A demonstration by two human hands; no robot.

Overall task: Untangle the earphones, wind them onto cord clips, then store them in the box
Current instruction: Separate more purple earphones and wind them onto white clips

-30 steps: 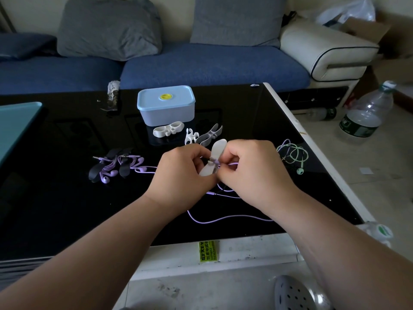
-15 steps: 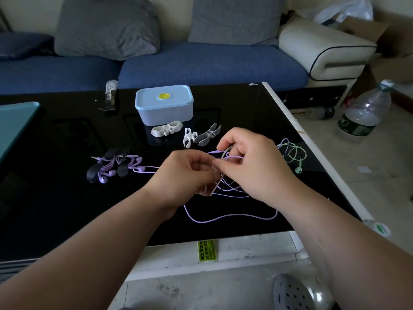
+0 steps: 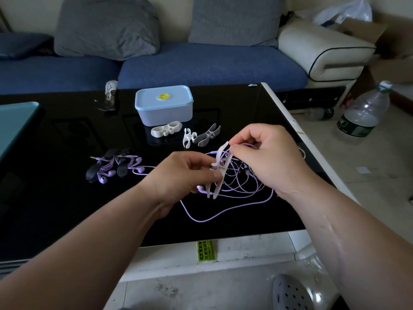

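My left hand (image 3: 178, 175) grips a long white cord clip (image 3: 220, 171) held upright above the black table (image 3: 67, 198). My right hand (image 3: 266, 157) pinches the purple earphone cord (image 3: 225, 214) at the clip's top end. Loose purple loops hang between my hands and trail onto the glass. One purple earbud shows just below my left fingers. A light blue box (image 3: 164, 105) with its lid on stands behind. Three spare white clips (image 3: 166, 130) lie in front of it. At left, purple earphones wound on black clips (image 3: 111, 166) lie in a small heap.
Green-white earphones (image 3: 302, 151) peek out behind my right hand near the table's right edge. A teal object (image 3: 15, 121) covers the table's left side. A crumpled wrapper (image 3: 110, 95) lies at the back. A water bottle (image 3: 364, 111) stands on the floor at right. A blue sofa (image 3: 201, 66) runs behind the table.
The clip has turned from lying across my fingers to standing upright. My right hand has risen and drawn the cord up to its top. More loose loops now hang below.
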